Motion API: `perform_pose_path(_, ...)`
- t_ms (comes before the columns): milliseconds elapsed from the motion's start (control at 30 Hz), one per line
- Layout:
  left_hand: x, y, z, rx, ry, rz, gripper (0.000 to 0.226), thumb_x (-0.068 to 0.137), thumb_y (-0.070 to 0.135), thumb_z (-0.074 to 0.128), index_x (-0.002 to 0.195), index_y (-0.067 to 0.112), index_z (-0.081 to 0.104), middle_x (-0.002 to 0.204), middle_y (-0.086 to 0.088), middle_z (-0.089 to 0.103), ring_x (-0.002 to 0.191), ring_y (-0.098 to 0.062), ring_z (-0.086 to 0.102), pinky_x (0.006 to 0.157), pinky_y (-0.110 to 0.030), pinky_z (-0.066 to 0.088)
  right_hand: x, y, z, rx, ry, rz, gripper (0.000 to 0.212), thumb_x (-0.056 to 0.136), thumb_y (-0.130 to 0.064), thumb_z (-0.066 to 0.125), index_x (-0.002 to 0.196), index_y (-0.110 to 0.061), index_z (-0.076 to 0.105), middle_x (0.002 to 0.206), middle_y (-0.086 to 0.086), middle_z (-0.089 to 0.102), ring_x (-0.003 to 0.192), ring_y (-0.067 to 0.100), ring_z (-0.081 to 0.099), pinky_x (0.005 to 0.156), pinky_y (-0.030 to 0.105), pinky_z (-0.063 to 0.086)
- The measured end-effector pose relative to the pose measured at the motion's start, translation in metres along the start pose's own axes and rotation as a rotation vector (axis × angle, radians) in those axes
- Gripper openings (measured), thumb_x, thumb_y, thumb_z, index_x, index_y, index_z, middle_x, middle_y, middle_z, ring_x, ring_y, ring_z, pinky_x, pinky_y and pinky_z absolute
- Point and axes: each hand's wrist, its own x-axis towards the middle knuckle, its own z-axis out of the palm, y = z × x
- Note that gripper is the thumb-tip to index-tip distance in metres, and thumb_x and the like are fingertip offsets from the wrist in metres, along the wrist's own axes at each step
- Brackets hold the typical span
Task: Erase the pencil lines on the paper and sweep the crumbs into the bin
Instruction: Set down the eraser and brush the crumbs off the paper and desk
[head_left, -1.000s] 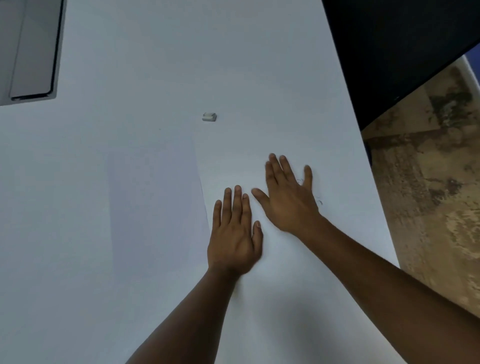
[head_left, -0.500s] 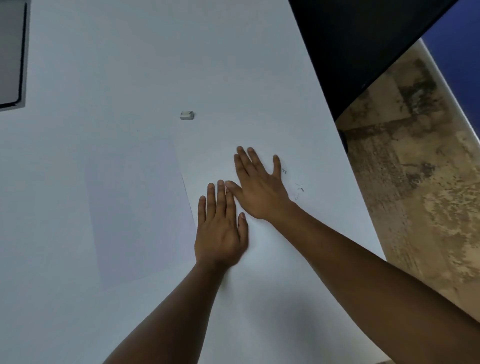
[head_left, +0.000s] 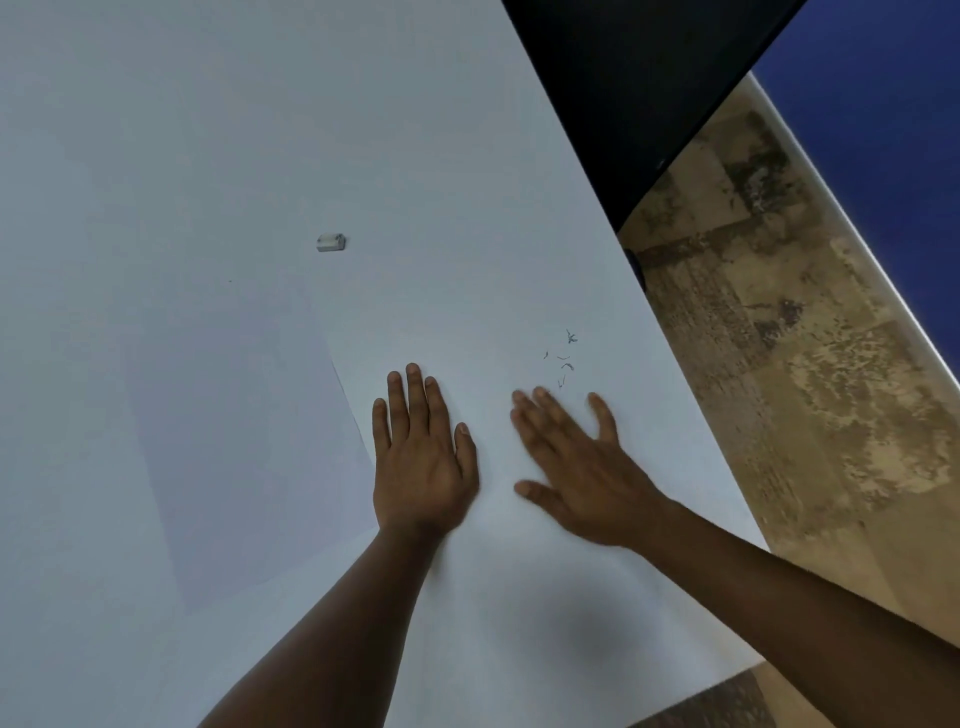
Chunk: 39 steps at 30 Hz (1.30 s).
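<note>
A sheet of white paper (head_left: 234, 457) lies on the white table (head_left: 208, 130), left of my hands. My left hand (head_left: 421, 457) rests flat, fingers straight, at the paper's right edge. My right hand (head_left: 576, 467) lies flat on the table to the right, fingers spread and blurred with motion. A few dark eraser crumbs (head_left: 563, 361) are scattered just beyond its fingertips, near the table's right edge. A small white eraser (head_left: 331, 242) sits alone further back. No bin is in view.
The table's right edge (head_left: 691, 415) runs diagonally; beyond it is mottled tan floor (head_left: 805, 364). A dark object (head_left: 639, 93) stands at the upper right, with a blue wall (head_left: 893, 130) behind it.
My right hand has slid back and to the right, away from my left hand, uncovering the crumbs. The view has shifted right, and the grey device at the upper left has left the frame.
</note>
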Motion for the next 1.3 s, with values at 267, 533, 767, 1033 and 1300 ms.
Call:
perform_pose_path(267, 0.001, -0.001, 0.002, -0.009, -0.031, 0.000, 0.069, 0.106, 0.041, 0.017, 0.163, 0.002, 0.009, 0.172, -0.014, -0.005, 0.159, -0.028, -0.015, 0.129, -0.050, -0.002, 0.022, 0.061, -0.013, -0.082, -0.001, 0.162, 0.078, 0.098, -0.064, 0.005, 0.157, -0.013, 0.004, 0.165, 0.000, -0.006, 0.151, 0.016, -0.008, 0.114, 0.066, 0.010)
perform_pose_path(533, 0.001, -0.003, 0.002, -0.019, -0.022, 0.007, 0.069, 0.106, 0.039, 0.019, 0.163, 0.002, 0.009, 0.172, -0.015, -0.003, 0.159, -0.030, -0.013, 0.129, -0.050, -0.002, 0.000, 0.027, -0.020, 0.014, 0.076, 0.194, 0.074, 0.100, -0.061, 0.009, 0.157, -0.013, 0.005, 0.165, -0.001, -0.007, 0.151, 0.014, -0.011, 0.117, 0.060, 0.006)
perform_pose_path(767, 0.002, -0.004, 0.002, -0.052, -0.021, 0.038, 0.064, 0.107, 0.038, 0.018, 0.164, 0.007, 0.015, 0.173, -0.013, 0.001, 0.159, -0.032, -0.012, 0.129, -0.052, -0.002, -0.005, 0.008, -0.004, 0.017, -0.018, 0.205, 0.073, 0.100, -0.062, 0.009, 0.158, -0.018, 0.001, 0.164, -0.006, -0.012, 0.150, 0.011, -0.015, 0.117, 0.061, 0.006)
perform_pose_path(1033, 0.012, -0.007, -0.006, -0.127, -0.028, 0.086, 0.068, 0.106, 0.048, 0.021, 0.161, 0.009, 0.029, 0.172, -0.013, 0.013, 0.159, -0.037, -0.003, 0.128, -0.055, 0.001, 0.000, 0.018, -0.034, 0.173, 0.521, 0.451, 0.042, 0.095, -0.019, 0.044, 0.132, -0.007, 0.060, 0.143, 0.009, 0.054, 0.130, 0.026, 0.051, 0.105, 0.034, 0.038)
perform_pose_path(1300, -0.002, -0.006, -0.033, -0.088, -0.194, 0.158, 0.077, 0.100, 0.052, 0.024, 0.162, 0.007, 0.022, 0.172, -0.019, 0.007, 0.157, -0.044, -0.004, 0.124, -0.056, -0.005, -0.032, -0.001, -0.053, 0.404, 0.769, 0.538, 0.021, 0.084, 0.007, 0.054, 0.087, -0.005, 0.071, 0.090, 0.006, 0.064, 0.073, 0.017, 0.060, 0.065, 0.024, 0.049)
